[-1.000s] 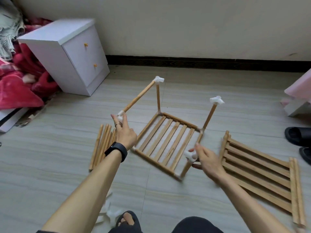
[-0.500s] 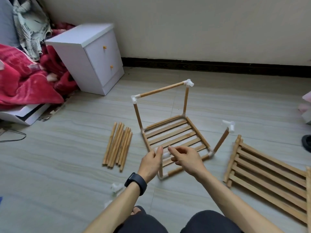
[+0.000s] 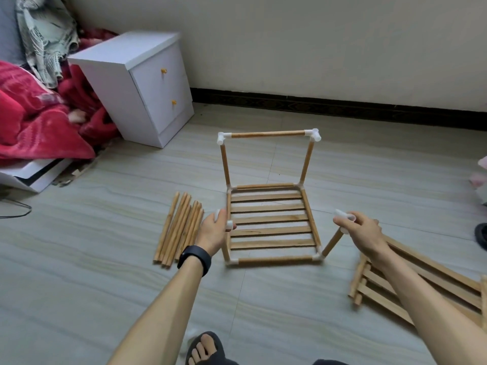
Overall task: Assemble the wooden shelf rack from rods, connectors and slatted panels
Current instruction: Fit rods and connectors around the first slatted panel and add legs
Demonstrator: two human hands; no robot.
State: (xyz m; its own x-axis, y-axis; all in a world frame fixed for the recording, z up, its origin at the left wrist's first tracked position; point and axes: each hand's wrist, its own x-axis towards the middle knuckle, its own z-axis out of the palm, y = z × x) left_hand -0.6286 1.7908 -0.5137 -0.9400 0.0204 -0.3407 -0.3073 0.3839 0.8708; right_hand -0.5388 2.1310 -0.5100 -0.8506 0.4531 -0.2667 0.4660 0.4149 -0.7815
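Fingers of left hand (image 3: 213,233) curl round left connector (image 3: 229,224) | right hand (image 3: 365,233) grips right connector (image 3: 344,216) atop rod (image 3: 332,243)

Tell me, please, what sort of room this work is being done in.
Probably a bedroom at home: a white two-drawer nightstand stands by the wall, a red blanket is heaped beside it, and the floor is tiled.

- I log a pale grey floor (image 3: 79,299) under the left hand (image 3: 213,233).
- White two-drawer cabinet (image 3: 147,88) well beyond it, near the cream wall (image 3: 316,35).
- Black skirting (image 3: 342,106) beyond the right hand (image 3: 365,233); soft, even light.
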